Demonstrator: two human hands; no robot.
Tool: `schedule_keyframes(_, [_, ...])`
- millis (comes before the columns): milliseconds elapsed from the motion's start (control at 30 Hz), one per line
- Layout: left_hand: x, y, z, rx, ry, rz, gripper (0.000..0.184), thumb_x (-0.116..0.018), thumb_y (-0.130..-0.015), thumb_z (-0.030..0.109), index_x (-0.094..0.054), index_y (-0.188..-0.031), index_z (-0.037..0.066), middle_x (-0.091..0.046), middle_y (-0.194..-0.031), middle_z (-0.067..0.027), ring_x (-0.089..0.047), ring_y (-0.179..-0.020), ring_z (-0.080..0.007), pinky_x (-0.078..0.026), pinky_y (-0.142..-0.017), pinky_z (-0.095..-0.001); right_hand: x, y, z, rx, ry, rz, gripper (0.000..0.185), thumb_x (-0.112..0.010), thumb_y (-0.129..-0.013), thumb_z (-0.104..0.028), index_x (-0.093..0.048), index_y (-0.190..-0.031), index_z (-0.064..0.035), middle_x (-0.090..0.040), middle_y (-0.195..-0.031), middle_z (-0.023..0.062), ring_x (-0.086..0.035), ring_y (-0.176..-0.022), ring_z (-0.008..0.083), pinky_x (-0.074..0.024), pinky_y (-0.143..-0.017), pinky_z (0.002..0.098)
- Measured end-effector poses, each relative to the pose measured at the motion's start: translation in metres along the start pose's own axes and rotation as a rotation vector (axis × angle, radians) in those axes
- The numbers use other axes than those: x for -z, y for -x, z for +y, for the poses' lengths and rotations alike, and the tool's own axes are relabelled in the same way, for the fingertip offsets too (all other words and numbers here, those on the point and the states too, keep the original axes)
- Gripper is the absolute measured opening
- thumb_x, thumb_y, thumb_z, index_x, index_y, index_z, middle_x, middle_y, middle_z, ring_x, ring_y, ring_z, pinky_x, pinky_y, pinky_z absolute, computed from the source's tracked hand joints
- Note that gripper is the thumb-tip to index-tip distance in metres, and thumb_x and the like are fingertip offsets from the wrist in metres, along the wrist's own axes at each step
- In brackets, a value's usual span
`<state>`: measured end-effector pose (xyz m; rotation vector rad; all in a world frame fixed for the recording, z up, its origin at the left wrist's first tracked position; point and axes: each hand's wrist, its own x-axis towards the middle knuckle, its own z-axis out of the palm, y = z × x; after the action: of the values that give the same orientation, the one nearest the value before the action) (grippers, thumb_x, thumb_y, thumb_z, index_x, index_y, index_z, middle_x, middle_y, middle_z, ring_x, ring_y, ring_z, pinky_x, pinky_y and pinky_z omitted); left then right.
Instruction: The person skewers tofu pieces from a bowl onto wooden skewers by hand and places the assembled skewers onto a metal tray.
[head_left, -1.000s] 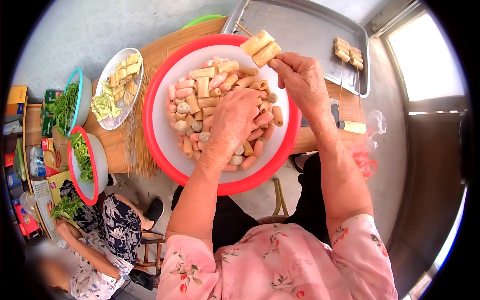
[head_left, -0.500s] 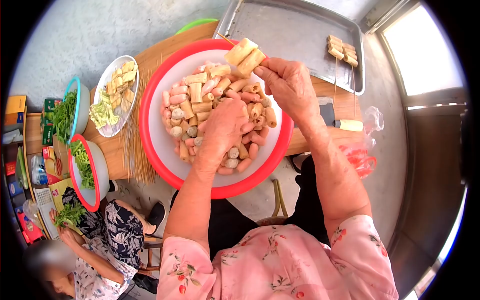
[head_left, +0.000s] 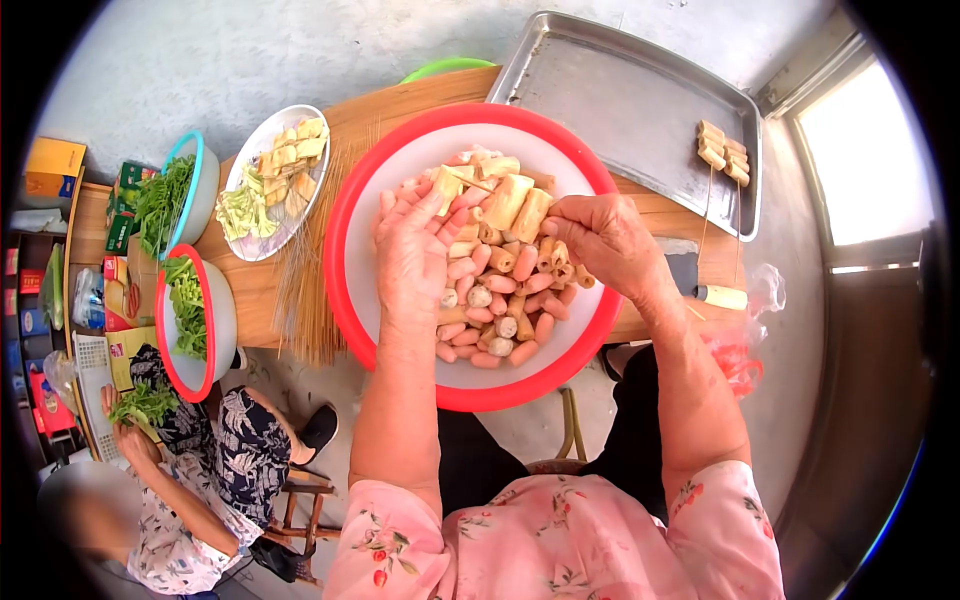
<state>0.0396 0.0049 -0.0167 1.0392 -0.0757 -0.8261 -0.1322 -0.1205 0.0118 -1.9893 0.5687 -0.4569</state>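
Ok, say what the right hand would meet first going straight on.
The right hand would likely drive its skewer into the yellow piece in the left hand; whether they touch is unclear.

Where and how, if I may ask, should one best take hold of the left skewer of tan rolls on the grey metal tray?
Probably pinch its bare, thin wooden stick from the near side: that end juts past the tray's near rim, while tan rolls cover the far end.

No readable text; print on green box (head_left: pixel 120 222) illegible.
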Motion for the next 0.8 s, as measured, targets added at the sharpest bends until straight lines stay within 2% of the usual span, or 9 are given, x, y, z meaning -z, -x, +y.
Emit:
schedule_keyframes(67, [0.0003, -0.0001, 0.0033, 0.014, 0.031, 0.009, 0.025, -0.059, -0.085, 0.005, -0.051, -0.107, -0.003, -0.056, -0.103, -0.0122, -0.059, -0.092, -0.0224, -0.053, -0.081, -0.0326, -0.0023, 0.0008, -0.0053, -0.016, 0.001, -0.013, 0.016, -0.060, -0.086, -0.011, -0.060, -0.078, 0.0035, -0.047, -0.053, 0.0043, -0.046, -0.051, 0.0083, -0.0401, -0.048, 0.0277])
schedule_keyframes(133, [0.0011, -0.0009, 0.0057, 0.029, 0.060, 0.014, 0.024, -0.060, -0.085, 0.006, -0.051, -0.106, -0.003, -0.057, -0.103, -0.0135, -0.059, -0.092, -0.0235, -0.053, -0.081, -0.0336, -0.0016, 0.0001, -0.0110, -0.141, 0.017, -0.061, 0.011, -0.062, -0.078, -0.009, -0.061, -0.078, 0.0022, -0.056, -0.063, 0.0190, -0.055, -0.057, 0.0293, -0.0453, -0.057, 0.0356])
schedule_keyframes(300, [0.0033, -0.0043, 0.0063, 0.022, 0.110, 0.109, 0.025, -0.061, -0.085, 0.009, -0.050, -0.105, -0.003, -0.059, -0.101, -0.0168, -0.059, -0.091, -0.0253, -0.053, -0.081, -0.0369, -0.0063, -0.0008, -0.0065, -0.115, 0.033, -0.054, 0.012, -0.062, -0.078, -0.010, -0.061, -0.077, 0.0020, -0.056, -0.062, 0.0191, -0.056, -0.057, 0.0298, -0.0450, -0.056, 0.0370])
schedule_keyframes(433, [0.0023, -0.0041, 0.0046, 0.017, 0.112, 0.085, 0.026, -0.061, -0.085, 0.009, -0.050, -0.105, -0.003, -0.059, -0.102, -0.0166, -0.060, -0.091, -0.0252, -0.054, -0.081, -0.0373, -0.0093, -0.0003, -0.0043, -0.054, 0.045, -0.041, 0.012, -0.062, -0.079, -0.010, -0.061, -0.077, 0.0017, -0.055, -0.061, 0.0192, -0.055, -0.057, 0.0302, -0.0444, -0.056, 0.0379])
schedule_keyframes(800, [0.0006, -0.0054, 0.0006, 0.014, 0.125, 0.092, 0.026, -0.062, -0.085, 0.009, -0.050, -0.105, -0.003, -0.059, -0.100, -0.0158, -0.059, -0.092, -0.0245, -0.054, -0.083, -0.0366, -0.0062, -0.0005, -0.0047, -0.110, 0.002, -0.052, 0.010, -0.062, -0.079, -0.008, -0.062, -0.078, 0.0022, -0.056, -0.062, 0.0196, -0.056, -0.056, 0.0280, -0.0456, -0.056, 0.0361])
